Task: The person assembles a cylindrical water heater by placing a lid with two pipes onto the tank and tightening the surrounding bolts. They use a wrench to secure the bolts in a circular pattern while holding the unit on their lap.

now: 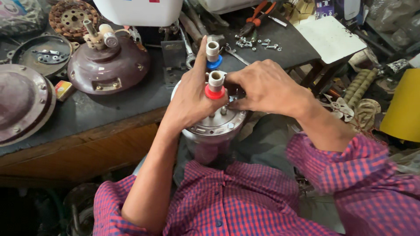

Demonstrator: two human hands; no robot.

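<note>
Head view, left to right. On the dark table [109, 109] lie a maroon domed cover [19, 102], a second maroon housing [108, 63] with a cream fitting on top, and, further right, loose screws [258, 43] and orange-handled pliers [258, 17]. My left hand [192, 102] wraps the near side of the round metal flange [218, 124] of a cylindrical tank held upright in my lap, at the table's edge, thumb raised beside the red-collared pipe stub [215, 85]. A blue-collared stub [213, 54] stands just behind it. My right hand [267, 87] is closed, fingertips pinched on something small at the flange's far rim; what it grips is hidden. Judged from this, both stubs are seated, some flange bolts appear in place, and fastening around the rim remains unfinished, with spare screws unused.
</note>
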